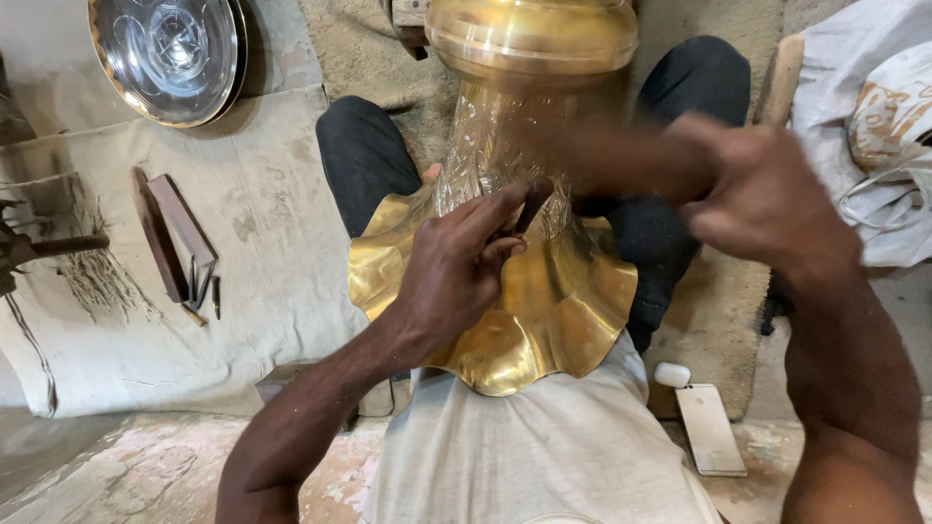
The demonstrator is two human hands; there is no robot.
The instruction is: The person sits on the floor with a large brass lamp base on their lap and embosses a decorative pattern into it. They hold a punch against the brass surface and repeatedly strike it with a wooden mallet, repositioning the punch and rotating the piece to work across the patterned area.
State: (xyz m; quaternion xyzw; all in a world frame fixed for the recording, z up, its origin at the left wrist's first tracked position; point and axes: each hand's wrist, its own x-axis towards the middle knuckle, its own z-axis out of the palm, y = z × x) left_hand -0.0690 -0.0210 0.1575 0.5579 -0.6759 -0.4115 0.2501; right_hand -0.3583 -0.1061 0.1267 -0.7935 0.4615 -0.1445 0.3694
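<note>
A tall brass vessel [529, 291] with a wavy flared rim lies across my lap, its engraved neck pointing away from me. My left hand [456, 267] rests on the flared part and pinches a small dark chisel [532, 206] against the neck. My right hand [757, 194] is raised to the right of the vessel, blurred, closed on a handle whose blurred length reaches toward the chisel; I cannot make out its head.
A round metal tray [170, 58] leans at the top left. Dark flat tools [175, 238] lie on a cloth to the left. A phone [711, 427] and a small white case [672, 375] lie on the floor at right, near white sacks [874, 126].
</note>
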